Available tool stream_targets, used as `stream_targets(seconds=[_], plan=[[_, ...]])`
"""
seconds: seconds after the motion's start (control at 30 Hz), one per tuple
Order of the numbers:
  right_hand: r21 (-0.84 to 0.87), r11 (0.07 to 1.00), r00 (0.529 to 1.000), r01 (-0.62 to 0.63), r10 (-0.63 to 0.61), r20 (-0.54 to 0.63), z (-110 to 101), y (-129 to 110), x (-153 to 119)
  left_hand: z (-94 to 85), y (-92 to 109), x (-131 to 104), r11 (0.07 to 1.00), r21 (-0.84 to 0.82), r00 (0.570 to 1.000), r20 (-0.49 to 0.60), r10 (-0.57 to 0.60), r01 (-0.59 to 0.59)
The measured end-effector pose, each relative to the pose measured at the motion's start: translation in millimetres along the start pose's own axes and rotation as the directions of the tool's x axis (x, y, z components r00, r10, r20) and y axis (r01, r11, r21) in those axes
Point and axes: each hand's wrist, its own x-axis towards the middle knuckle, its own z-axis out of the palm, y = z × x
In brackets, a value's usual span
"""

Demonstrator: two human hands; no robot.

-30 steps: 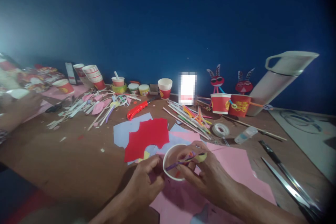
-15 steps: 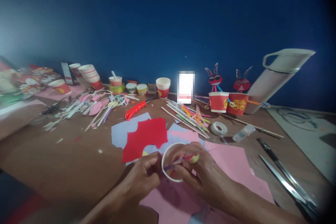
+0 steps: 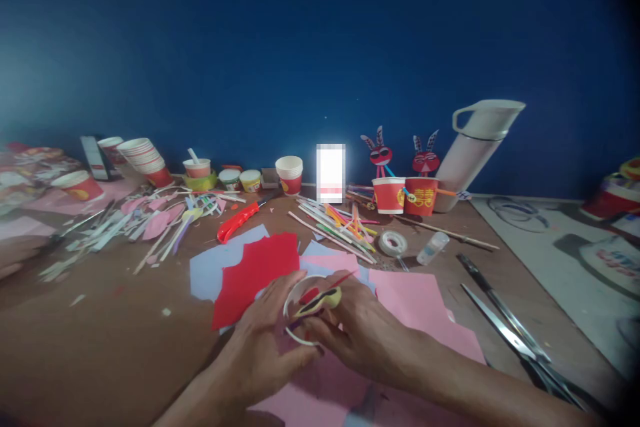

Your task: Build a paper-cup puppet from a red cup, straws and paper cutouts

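Observation:
Low in front of me is a paper cup point(image 3: 287, 312), its round white rim facing up. My left hand point(image 3: 263, 337) is curved around the cup's left side, thumb along the near rim. Over the cup's mouth my right hand point(image 3: 357, 320) pinches a small paper figure point(image 3: 320, 303) with a yellow and dark piece and red and purple parts. Its lower part is inside the cup, and my fingers hide some of it. Beneath the hands lies pink paper point(image 3: 330, 383), and red paper point(image 3: 260, 273) lies just beyond the left hand.
Large scissors point(image 3: 505, 330) lie at right. Beyond the hands are a tape roll point(image 3: 393, 243), a small clear bottle point(image 3: 433, 248), paper strips point(image 3: 340, 227) and a red-handled cutter point(image 3: 237, 222). Two cups with paper figures point(image 3: 389, 195) stand by a leaning flask point(image 3: 465, 160). Another person's hand point(image 3: 17, 257) is at left.
My left hand has opened from a pinch at the rim to wrap the cup's side. The yellow piece now sits over the cup's mouth. The whole view has shifted to the right.

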Motion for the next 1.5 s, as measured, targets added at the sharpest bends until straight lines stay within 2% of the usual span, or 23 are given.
stream_targets(seconds=[0.1, 0.2, 0.3, 0.37, 0.43, 0.5, 0.63, 0.73, 0.8, 0.87, 1.03, 1.13, 1.23, 1.3, 1.37, 1.43, 1.5], plan=[[0.097, 0.994, 0.998, -0.043, 0.046, -0.035, -2, 4, -3, 4.0, 2, 7, 0.998, -0.067, 1.0, 0.026, 0.001, 0.001], [0.234, 0.972, 0.987, -0.023, 0.059, -0.148, -5, 13, -8, 5.3, 1, 8, 0.986, -0.124, 0.994, 0.023, -0.106, 0.108], [0.275, 0.961, 0.952, 0.005, 0.079, -0.295, -8, 24, -14, 5.6, -4, 6, 0.963, -0.12, 0.968, -0.04, -0.248, 0.242], [0.282, 0.959, 0.94, -0.039, 0.131, -0.316, -10, 29, -17, 6.6, -10, 4, 0.948, -0.09, 0.947, -0.083, -0.312, 0.305], [0.267, 0.962, 0.94, -0.049, 0.134, -0.313, -12, 31, -19, 8.5, -16, 2, 0.944, -0.066, 0.936, -0.126, -0.329, 0.323], [0.202, 0.979, 0.953, 0.004, 0.058, -0.296, -11, 32, -20, 10.9, -20, 1, 0.953, -0.07, 0.942, -0.149, -0.302, 0.294], [-0.001, 0.998, 0.983, 0.059, -0.058, -0.171, -4, 33, -21, 15.7, -20, 1, 0.976, -0.109, 0.961, -0.184, -0.207, 0.19], [-0.073, 0.995, 0.985, 0.069, -0.079, -0.153, 5, 35, -21, 16.9, -15, 2, 0.965, -0.109, 0.956, -0.146, -0.255, 0.24], [-0.077, 0.995, 0.986, 0.064, -0.075, -0.15, 9, 37, -22, 16.2, -11, 3, 0.95, -0.096, 0.944, -0.114, -0.308, 0.298], [-0.071, 0.996, 0.991, 0.047, -0.056, -0.125, 11, 39, -22, 14.9, -8, 2, 0.954, -0.08, 0.949, -0.103, -0.297, 0.29], [0.043, 0.998, 0.998, 0.052, -0.05, -0.043, 7, 33, -23, 11.6, 1, -1, 0.992, -0.081, 0.992, -0.082, -0.101, 0.094], [0.077, 0.994, 0.996, 0.079, -0.075, -0.047, 3, 30, -23, 8.7, 2, -5, 0.979, -0.201, 0.998, -0.039, -0.046, 0.037], [0.064, 0.994, 0.996, 0.09, -0.089, -0.012, -2, 28, -24, 6.1, -7, -4, 0.888, -0.453, 0.989, -0.076, -0.13, 0.082], [0.041, 0.991, 0.992, 0.128, -0.129, 0.012, -9, 26, -25, 5.1, -18, 3, 0.742, -0.649, 0.967, -0.038, -0.253, 0.169], [0.009, 0.98, 0.98, 0.198, -0.198, 0.028, -18, 24, -25, 4.3, -26, 15, 0.544, -0.801, 0.943, 0.074, -0.324, 0.249], [-0.04, 0.964, 0.964, 0.264, -0.262, 0.039, -28, 21, -25, 3.7, -26, 29, 0.359, -0.874, 0.916, 0.199, -0.348, 0.327], [-0.072, 0.938, 0.94, 0.34, -0.339, 0.027, -37, 20, -24, 3.1, -18, 40, 0.242, -0.883, 0.887, 0.31, -0.341, 0.402]])
